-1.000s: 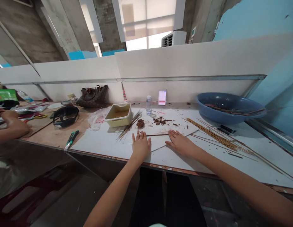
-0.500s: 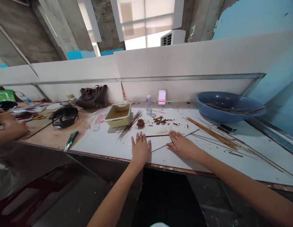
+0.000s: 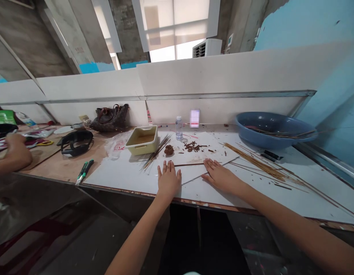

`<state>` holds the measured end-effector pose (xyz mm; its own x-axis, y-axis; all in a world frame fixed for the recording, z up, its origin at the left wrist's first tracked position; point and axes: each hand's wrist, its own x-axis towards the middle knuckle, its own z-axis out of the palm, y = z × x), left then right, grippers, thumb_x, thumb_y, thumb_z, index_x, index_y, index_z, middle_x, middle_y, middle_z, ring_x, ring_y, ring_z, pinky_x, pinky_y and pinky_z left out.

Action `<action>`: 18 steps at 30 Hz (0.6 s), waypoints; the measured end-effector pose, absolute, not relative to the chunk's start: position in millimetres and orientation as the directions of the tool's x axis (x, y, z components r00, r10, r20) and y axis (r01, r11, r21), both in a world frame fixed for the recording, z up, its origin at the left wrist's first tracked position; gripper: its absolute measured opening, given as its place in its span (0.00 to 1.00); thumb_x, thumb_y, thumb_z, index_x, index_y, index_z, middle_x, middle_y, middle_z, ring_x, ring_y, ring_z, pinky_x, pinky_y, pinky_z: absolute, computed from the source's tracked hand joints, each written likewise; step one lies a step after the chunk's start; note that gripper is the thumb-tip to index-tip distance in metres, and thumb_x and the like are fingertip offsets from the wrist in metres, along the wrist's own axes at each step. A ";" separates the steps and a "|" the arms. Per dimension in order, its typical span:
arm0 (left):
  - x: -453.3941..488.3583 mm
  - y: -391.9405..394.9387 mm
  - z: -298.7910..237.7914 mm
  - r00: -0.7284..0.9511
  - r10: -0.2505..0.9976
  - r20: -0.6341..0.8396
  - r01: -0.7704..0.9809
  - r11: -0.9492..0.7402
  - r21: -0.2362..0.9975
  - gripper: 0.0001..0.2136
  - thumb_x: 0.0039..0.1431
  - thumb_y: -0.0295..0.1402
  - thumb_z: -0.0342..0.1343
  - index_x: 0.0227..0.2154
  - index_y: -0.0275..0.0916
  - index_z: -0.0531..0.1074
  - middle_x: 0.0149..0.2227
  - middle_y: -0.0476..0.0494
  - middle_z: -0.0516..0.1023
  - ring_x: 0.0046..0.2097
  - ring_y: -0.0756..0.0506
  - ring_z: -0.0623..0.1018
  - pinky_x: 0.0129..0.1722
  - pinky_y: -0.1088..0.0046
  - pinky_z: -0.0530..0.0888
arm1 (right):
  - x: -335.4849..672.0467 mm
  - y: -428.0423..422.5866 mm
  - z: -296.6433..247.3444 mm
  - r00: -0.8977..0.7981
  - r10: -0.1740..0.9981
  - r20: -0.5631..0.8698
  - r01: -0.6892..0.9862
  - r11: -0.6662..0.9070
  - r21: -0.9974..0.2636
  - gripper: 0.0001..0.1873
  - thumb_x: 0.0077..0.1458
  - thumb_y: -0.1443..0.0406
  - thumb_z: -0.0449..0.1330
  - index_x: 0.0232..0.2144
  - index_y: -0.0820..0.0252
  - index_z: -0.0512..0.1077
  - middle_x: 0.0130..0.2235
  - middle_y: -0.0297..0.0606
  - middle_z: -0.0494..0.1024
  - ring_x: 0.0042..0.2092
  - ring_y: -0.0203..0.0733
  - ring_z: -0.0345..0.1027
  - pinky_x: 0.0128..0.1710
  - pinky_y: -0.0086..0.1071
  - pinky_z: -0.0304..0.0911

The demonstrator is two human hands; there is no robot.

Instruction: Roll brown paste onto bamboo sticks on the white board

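Both my hands lie palm down on the white sheet (image 3: pixel 114 181) covering the table. A thin dark-brown stick (image 3: pixel 190 164) runs between them, its ends passing under the fingers. My left hand (image 3: pixel 168 179) is flat with fingers stretched out over the stick's left end. My right hand (image 3: pixel 219 175) rests flat on its right part, thumb apart. A thin grey rod (image 3: pixel 194 178) lies slantwise, partly hidden beneath my right hand. Beyond the fingers are a brown doughy lump (image 3: pixel 169 150) and several dark-brown crumbled pieces (image 3: pixel 194 146).
A cream tub (image 3: pixel 141 149) of brownish water and a bundle of thin sticks (image 3: pixel 156 152) stand left. A water bottle (image 3: pixel 179 128) and phone (image 3: pixel 194 118) are behind. Rightward lie tan sticks (image 3: pixel 254 162) and a blue basin (image 3: pixel 274 133). Another person's hand (image 3: pixel 18 147) is far left.
My hands stay flat in nearly the same place on the stick. The other person's hand at the far left has shifted, and the view has moved slightly.
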<state>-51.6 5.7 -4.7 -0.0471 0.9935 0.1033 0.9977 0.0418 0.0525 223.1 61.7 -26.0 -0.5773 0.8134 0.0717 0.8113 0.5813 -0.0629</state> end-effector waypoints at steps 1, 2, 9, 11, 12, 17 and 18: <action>-51.8 -2.5 -6.6 -0.040 0.993 0.114 0.998 0.035 0.045 0.32 0.81 0.42 0.36 0.78 0.27 0.59 0.79 0.31 0.58 0.82 0.32 0.52 0.81 0.42 0.50 | 225.7 54.8 -29.6 -0.578 0.813 0.077 0.810 0.582 -0.065 0.51 0.77 0.39 0.38 0.80 0.75 0.53 0.80 0.60 0.53 0.81 0.60 0.48 0.81 0.53 0.48; -51.1 -10.6 -8.1 -0.030 0.991 0.129 0.999 0.025 0.038 0.32 0.81 0.42 0.36 0.78 0.26 0.59 0.80 0.31 0.57 0.83 0.33 0.51 0.81 0.42 0.50 | 227.9 47.9 -33.2 -0.583 0.809 0.080 0.806 0.588 -0.067 0.51 0.76 0.38 0.38 0.80 0.74 0.53 0.80 0.60 0.53 0.81 0.60 0.48 0.80 0.52 0.49; -16.1 -2.2 5.0 0.131 0.987 0.090 0.988 -0.138 0.073 0.33 0.82 0.43 0.38 0.78 0.25 0.57 0.81 0.31 0.52 0.83 0.36 0.51 0.82 0.48 0.51 | 203.7 44.0 -27.9 -0.656 0.744 0.124 0.742 0.667 -0.071 0.47 0.78 0.41 0.40 0.80 0.73 0.55 0.79 0.63 0.55 0.80 0.62 0.50 0.79 0.58 0.52; -6.6 11.6 8.1 0.126 0.992 0.028 0.987 -0.128 0.098 0.33 0.82 0.42 0.39 0.78 0.22 0.56 0.80 0.29 0.53 0.82 0.35 0.53 0.82 0.48 0.51 | 191.7 51.2 -22.7 -0.648 0.752 0.122 0.748 0.658 -0.085 0.45 0.79 0.43 0.41 0.80 0.71 0.54 0.78 0.63 0.57 0.80 0.62 0.51 0.78 0.60 0.53; -4.1 15.3 7.6 0.121 0.993 0.013 0.987 -0.122 0.104 0.33 0.82 0.42 0.40 0.78 0.22 0.56 0.80 0.28 0.53 0.82 0.35 0.54 0.82 0.48 0.51 | 187.9 52.7 -21.8 -0.643 0.757 0.116 0.752 0.653 -0.093 0.44 0.79 0.43 0.42 0.80 0.70 0.54 0.78 0.63 0.57 0.80 0.62 0.50 0.78 0.61 0.53; -9.8 -6.2 -12.4 0.169 0.982 0.083 0.980 -0.177 0.095 0.32 0.82 0.42 0.38 0.78 0.27 0.57 0.79 0.31 0.58 0.81 0.36 0.57 0.82 0.47 0.52 | 193.6 33.6 -36.4 -0.652 0.748 0.126 0.743 0.663 -0.090 0.47 0.78 0.41 0.42 0.79 0.74 0.55 0.79 0.65 0.54 0.80 0.62 0.50 0.78 0.59 0.54; -11.8 -12.9 -16.6 0.182 0.978 0.099 0.977 -0.191 0.093 0.32 0.82 0.43 0.38 0.78 0.28 0.58 0.79 0.32 0.58 0.81 0.37 0.58 0.81 0.47 0.53 | 196.2 28.5 -40.2 -0.657 0.741 0.137 0.738 0.670 -0.081 0.47 0.78 0.41 0.41 0.79 0.74 0.55 0.78 0.66 0.55 0.80 0.63 0.51 0.78 0.59 0.55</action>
<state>-11.8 -12.9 -16.6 0.1820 0.9783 0.0989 0.9772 -0.1912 0.0927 196.2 28.5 -40.2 -0.6574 0.7410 0.1370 0.7381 0.6698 -0.0810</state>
